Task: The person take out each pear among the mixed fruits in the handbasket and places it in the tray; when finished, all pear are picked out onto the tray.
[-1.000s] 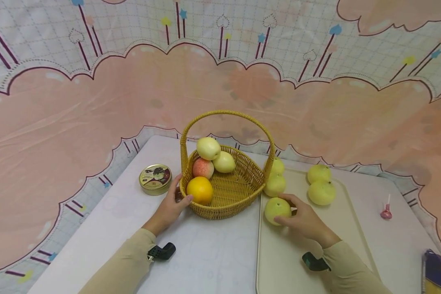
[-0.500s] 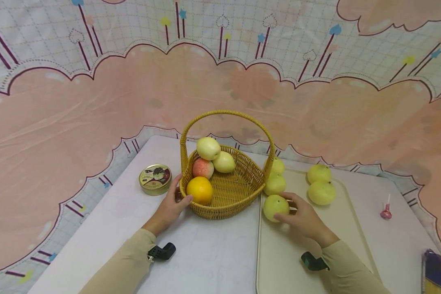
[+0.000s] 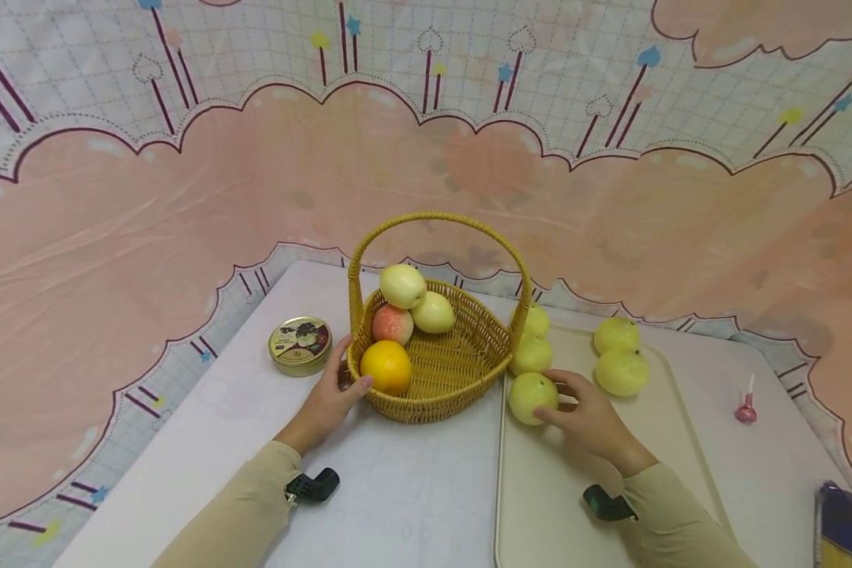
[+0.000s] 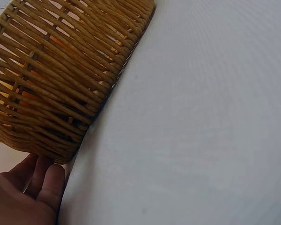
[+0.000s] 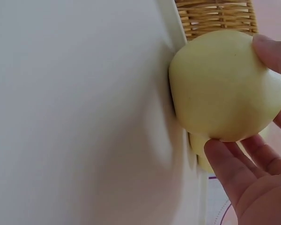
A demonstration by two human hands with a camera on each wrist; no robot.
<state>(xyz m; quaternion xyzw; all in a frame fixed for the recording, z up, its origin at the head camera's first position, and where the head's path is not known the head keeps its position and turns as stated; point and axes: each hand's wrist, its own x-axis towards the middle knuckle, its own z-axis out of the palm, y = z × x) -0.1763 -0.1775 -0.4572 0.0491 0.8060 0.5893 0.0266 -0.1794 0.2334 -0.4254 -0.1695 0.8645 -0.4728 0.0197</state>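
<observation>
My left hand (image 3: 330, 406) grips the left end of a wicker basket (image 3: 461, 359), thumb at its rim and fingers around the outside. In the left wrist view those fingertips touch the low side of the woven wall (image 4: 61, 89). My right hand (image 3: 592, 418) holds a yellow-green apple (image 3: 532, 398) at the left edge of a cream tray (image 3: 575, 497). In the right wrist view the thumb lies on one side of this apple (image 5: 220, 89), fingertips on the other. The basket contains an orange (image 3: 386, 368), a peach (image 3: 393, 325) and two pale, smooth oval fruits (image 3: 402, 286).
Two more yellow-green apples (image 3: 531, 355) line up behind the held one, beside the basket. Another pair (image 3: 621, 372) sits further right on the tray. A round tin (image 3: 300, 345) stands left of the basket. At the right are a lollipop (image 3: 746, 409) and a dark blue packet (image 3: 848, 525).
My right hand has shifted the apple slightly back, toward the pair behind it. The left hand and the basket have stayed put.
</observation>
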